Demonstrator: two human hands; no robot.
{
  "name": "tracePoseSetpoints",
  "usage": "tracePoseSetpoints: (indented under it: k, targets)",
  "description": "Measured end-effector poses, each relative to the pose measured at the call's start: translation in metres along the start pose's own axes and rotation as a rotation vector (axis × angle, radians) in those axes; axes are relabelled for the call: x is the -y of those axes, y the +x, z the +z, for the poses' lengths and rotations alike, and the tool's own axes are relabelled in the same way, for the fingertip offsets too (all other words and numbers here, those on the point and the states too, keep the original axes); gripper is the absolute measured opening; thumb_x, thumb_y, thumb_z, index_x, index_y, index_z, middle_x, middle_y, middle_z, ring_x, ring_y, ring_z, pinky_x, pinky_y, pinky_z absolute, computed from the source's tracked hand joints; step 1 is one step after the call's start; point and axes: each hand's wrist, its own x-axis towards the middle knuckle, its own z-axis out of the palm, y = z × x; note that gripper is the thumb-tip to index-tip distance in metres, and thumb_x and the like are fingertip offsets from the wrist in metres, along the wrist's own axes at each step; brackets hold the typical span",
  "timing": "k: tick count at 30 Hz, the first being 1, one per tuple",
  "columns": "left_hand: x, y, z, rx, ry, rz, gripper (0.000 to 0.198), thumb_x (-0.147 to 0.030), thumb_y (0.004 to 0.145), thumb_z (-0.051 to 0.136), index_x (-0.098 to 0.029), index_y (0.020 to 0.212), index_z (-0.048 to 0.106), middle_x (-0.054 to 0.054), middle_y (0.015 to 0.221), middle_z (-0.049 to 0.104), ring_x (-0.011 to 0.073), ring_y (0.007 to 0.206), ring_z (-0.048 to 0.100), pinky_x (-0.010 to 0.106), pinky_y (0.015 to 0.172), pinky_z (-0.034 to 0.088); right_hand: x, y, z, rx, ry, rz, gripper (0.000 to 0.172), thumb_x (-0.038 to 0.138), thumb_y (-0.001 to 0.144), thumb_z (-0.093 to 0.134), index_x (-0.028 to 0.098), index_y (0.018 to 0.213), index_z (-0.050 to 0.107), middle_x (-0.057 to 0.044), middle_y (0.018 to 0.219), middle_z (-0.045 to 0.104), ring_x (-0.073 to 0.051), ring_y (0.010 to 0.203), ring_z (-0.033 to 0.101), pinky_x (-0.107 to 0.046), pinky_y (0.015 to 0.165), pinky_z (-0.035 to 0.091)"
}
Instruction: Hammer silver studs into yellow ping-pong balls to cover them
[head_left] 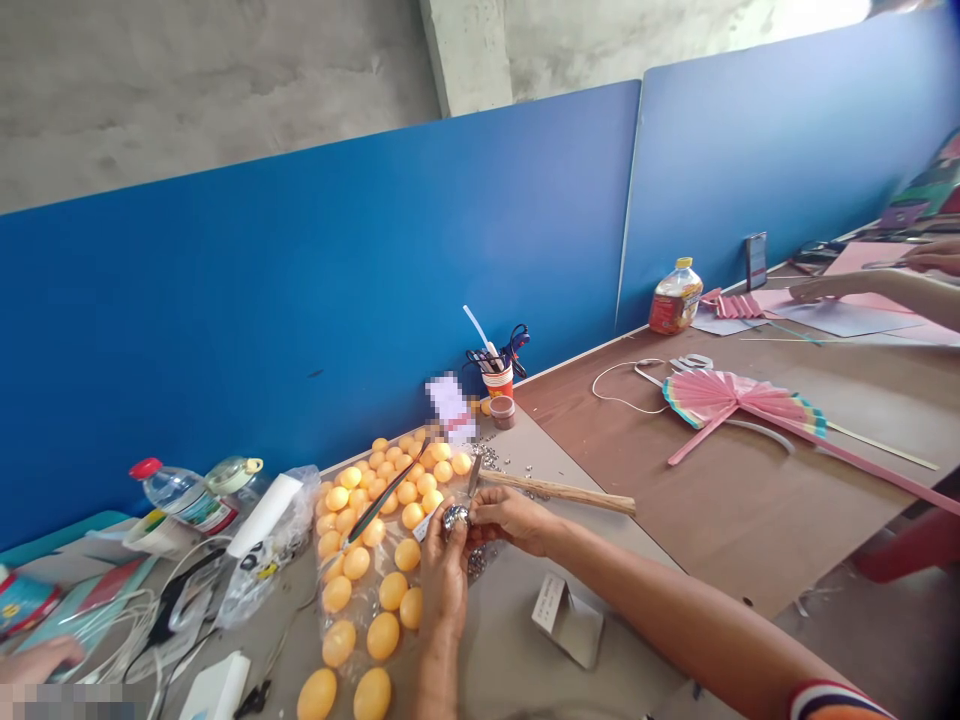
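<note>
1. Hands meet low over the grey table (495, 640): our left hand (444, 572) and our right hand (512, 520) both close on 1 small studded ball (455, 519), which sits between their fingertips.
2. Our left hand comes up from the near side and cups the ball from below, fingers curled around it. Our right hand reaches in from the right and pinches the ball's right side with thumb and forefinger. Neither hand is spread open. We cannot tell whether the right fingers also grip something smaller.
3. Being round, the ball has no long axis. It lies just beyond the left hand and just left of the right hand, touching both.
4. Just beyond the right hand lies a hammer (559, 490). Its wooden handle runs left to right, with the metal head at the left end, close behind the ball. The right hand is the nearer of the 2, and we see no contact.
5. Loose silver studs (491, 458) lie further back, toward the blue partition (375, 280).
6. Orange balls (393, 590) in a clear bag lie left of both hands, nearest the left.
7. Another person's hand (825, 288) rests at the far right, well apart.
</note>
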Motion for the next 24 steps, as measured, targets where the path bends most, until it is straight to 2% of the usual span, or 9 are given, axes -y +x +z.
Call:
tracePoseSetpoints:
  k: [7, 11, 17, 24]
  targets:
    - [-0.003, -0.001, 0.002, 0.005, 0.029, 0.007, 0.064, -0.043, 0.071, 0.082, -0.022, 0.127, 0.061, 0.013, 0.121, 0.069, 0.0278, 0.106, 0.068, 0.038, 0.086, 0.058, 0.004, -0.003, 0.002, -0.022, -0.045, -0.026, 0.017, 0.015, 0.074, 0.068, 0.017, 0.059, 0.059, 0.003, 0.055, 0.058, -0.009, 0.053, 0.053, -0.025, 0.062, 0.043]
    - [-0.002, -0.001, 0.002, -0.005, 0.054, 0.003, 0.065, -0.045, 0.07, 0.082, -0.021, 0.126, 0.062, 0.013, 0.122, 0.069, 0.0287, 0.109, 0.067, 0.038, 0.088, 0.057, 0.003, -0.001, -0.002, -0.013, -0.045, -0.003, 0.021, 0.02, 0.072, 0.073, 0.017, 0.058, 0.059, 0.003, 0.052, 0.056, -0.009, 0.053, 0.054, -0.024, 0.059, 0.04]
    - [0.004, 0.002, -0.005, 0.005, 0.097, 0.02, 0.06, -0.046, 0.074, 0.08, -0.023, 0.126, 0.062, 0.012, 0.126, 0.068, 0.0297, 0.117, 0.063, 0.041, 0.095, 0.055, -0.002, 0.006, -0.009, 0.003, -0.052, 0.042, 0.023, 0.027, 0.061, 0.08, 0.015, 0.06, 0.06, 0.0, 0.053, 0.062, -0.009, 0.051, 0.051, -0.023, 0.055, 0.038]
    - [0.006, 0.004, -0.006, -0.037, 0.112, 0.071, 0.056, -0.043, 0.074, 0.08, -0.023, 0.123, 0.065, 0.012, 0.114, 0.072, 0.029, 0.108, 0.067, 0.04, 0.089, 0.057, -0.009, 0.009, -0.01, 0.045, 0.005, -0.001, 0.034, 0.037, 0.061, 0.086, 0.015, 0.064, 0.06, 0.001, 0.057, 0.061, -0.012, 0.058, 0.057, -0.027, 0.064, 0.043]
